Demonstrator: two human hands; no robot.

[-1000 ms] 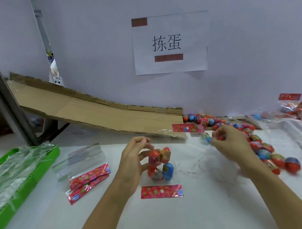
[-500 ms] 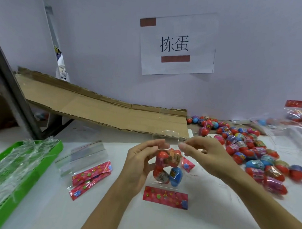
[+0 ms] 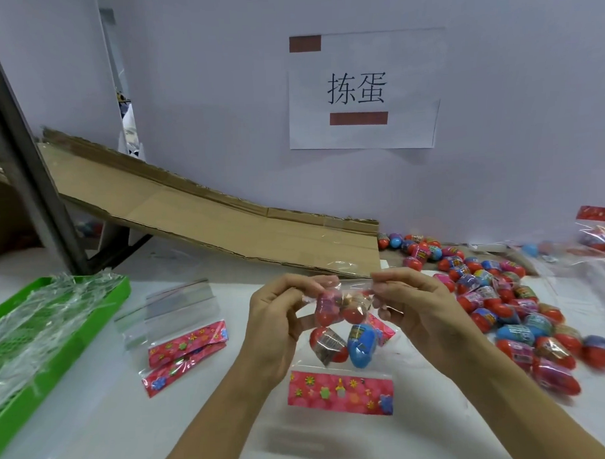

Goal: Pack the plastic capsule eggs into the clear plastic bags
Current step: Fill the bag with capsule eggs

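Now right hand (image 3: 420, 304) also pinching bag (image 3: 341, 392) top

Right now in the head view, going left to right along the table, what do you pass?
Green tray → empty clear bags → left hand → bag of eggs held up by both hands → right hand → loose pile of capsule eggs.

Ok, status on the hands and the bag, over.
Left hand and right hand pinch the bag top. Four eggs inside. Loose eggs at right, nothing blocking.
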